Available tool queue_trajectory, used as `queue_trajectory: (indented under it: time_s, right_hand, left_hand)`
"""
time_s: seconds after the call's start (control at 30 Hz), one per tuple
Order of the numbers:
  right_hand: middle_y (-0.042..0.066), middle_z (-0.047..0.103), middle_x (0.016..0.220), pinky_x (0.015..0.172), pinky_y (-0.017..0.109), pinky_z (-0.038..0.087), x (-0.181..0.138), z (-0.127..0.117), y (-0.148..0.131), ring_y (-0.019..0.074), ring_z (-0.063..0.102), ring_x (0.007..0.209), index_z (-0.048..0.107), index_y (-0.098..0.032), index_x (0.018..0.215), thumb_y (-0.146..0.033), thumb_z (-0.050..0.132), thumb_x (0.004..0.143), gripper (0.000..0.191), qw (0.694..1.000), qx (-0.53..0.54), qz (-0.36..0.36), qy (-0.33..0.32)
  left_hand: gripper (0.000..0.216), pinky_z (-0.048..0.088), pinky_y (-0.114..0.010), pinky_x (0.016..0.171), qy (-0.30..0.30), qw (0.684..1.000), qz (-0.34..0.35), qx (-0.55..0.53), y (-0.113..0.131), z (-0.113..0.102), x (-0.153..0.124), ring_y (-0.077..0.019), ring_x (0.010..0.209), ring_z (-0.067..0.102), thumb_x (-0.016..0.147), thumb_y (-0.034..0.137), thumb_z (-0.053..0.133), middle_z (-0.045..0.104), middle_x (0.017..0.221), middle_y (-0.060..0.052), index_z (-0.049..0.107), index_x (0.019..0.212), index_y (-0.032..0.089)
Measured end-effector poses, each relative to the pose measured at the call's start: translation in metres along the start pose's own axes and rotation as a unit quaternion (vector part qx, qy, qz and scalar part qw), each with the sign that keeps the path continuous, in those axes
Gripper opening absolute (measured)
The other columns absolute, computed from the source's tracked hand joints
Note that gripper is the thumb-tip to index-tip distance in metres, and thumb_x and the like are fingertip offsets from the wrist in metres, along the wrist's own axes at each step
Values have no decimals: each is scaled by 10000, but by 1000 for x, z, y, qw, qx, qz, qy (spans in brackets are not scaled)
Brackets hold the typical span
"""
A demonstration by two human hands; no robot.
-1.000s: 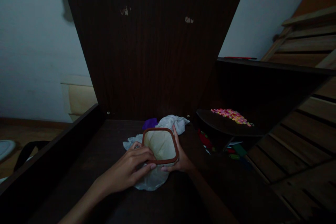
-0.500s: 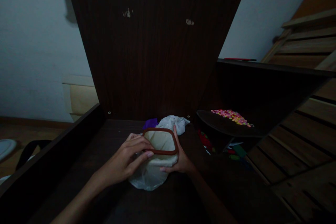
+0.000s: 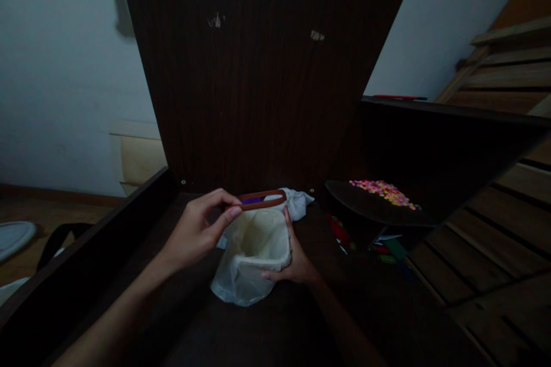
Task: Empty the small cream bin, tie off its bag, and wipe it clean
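Observation:
My left hand [image 3: 200,226] pinches a brown rectangular rim ring [image 3: 263,204] between thumb and fingers. The ring is tilted and held above the far side of a small pale bin [image 3: 262,269]. A thin translucent plastic bag [image 3: 239,289] lines the bin, folds over its edge and hangs down at the front left. Wrapped round the bin's right side, my right hand [image 3: 299,264] grips it with the thumb at the near edge. Behind the ring lie a knotted white plastic bag [image 3: 300,205] and something purple [image 3: 253,200], partly hidden.
A dark upright panel [image 3: 267,86] stands behind the dark surface [image 3: 241,338]. To the right, a curved shelf [image 3: 357,200] bears many small pink and yellow pieces [image 3: 383,192]. A raised dark edge [image 3: 99,241] runs along the left; wooden slats [image 3: 469,264] stand at far right.
My left hand has lifted the brown ring off the bin's top and tilted it up and away, baring the bag-lined opening. My right hand keeps its grip on the bin.

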State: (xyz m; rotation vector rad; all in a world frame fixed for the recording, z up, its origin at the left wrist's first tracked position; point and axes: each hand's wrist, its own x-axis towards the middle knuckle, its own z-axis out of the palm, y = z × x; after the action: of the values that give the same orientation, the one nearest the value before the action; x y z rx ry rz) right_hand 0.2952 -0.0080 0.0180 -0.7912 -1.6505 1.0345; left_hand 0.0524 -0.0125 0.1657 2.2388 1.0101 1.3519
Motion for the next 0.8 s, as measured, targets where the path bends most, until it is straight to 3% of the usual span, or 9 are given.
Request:
queue_trajectory:
  time_s: [0.07,0.17,0.27,0.37,0.47,0.57,0.7,0.8]
  right_hand:
    - [215,224,1655,1231,529,224,-1,2,-1,332,310,1509,-257,-219,1575,-426,959,536,1612,999,32,6,-11]
    - [217,157,1674,1236,504,218,-2,4,-1,319,270,1526,-306,-232,1553,-459,960,531,1643,998,52,27,-9]
    - [225,121,1679,1231,518,226,-3,2,-1,332,261,1528,-316,-247,1547,-515,962,504,1671,997,39,59,-7]
    - [238,87,1680,1230,551,201,-8,-9,-1,359,212,1538,-297,-224,1555,-567,968,427,1730,997,2,74,-14]
    - [198,-5,1695,1252,532,106,-18,-25,-2,348,52,1565,-148,-216,1611,-600,966,365,1715,994,-63,88,-19]
    - [171,-13,1700,1255,543,86,-31,-39,-1,348,12,1568,-23,-220,1633,-609,959,363,1652,984,-135,114,-8]
    - [190,97,1690,1237,581,165,-43,-47,8,357,114,1560,71,-182,1636,-598,899,544,1433,964,-220,147,5]
    - [206,288,1639,1222,585,221,-43,-46,17,371,257,1523,317,-161,1589,-581,816,679,1120,956,-251,153,-12]
  left_hand:
    - [231,512,-267,697,45,998,-10,40,-2,-15,5,-196,779,663,922,412,615,710,847,-27,701,894,199]
    - [267,528,-282,745,58,992,-4,115,-20,-38,0,-211,816,683,896,471,620,727,892,-28,710,908,220]
    - [317,539,-282,716,62,981,-27,183,-54,-55,-27,-222,824,703,892,528,595,736,900,-31,708,910,232]
    - [386,557,-298,691,55,969,-61,234,-92,-65,-71,-230,775,711,897,583,557,732,855,-33,711,891,229]
    - [445,570,-299,646,47,958,-110,259,-124,-72,-121,-234,731,720,908,621,523,733,817,-44,715,870,222]
    - [442,587,-297,653,23,958,-118,262,-145,-78,-161,-236,731,729,908,626,531,741,818,-53,728,877,231]
    - [393,616,-314,708,-12,962,-109,250,-160,-85,-188,-249,793,738,927,585,526,760,866,-59,746,901,259]
    - [315,626,-348,815,-73,960,-88,257,-171,-90,-194,-269,935,736,920,529,566,771,1011,-65,765,953,288]
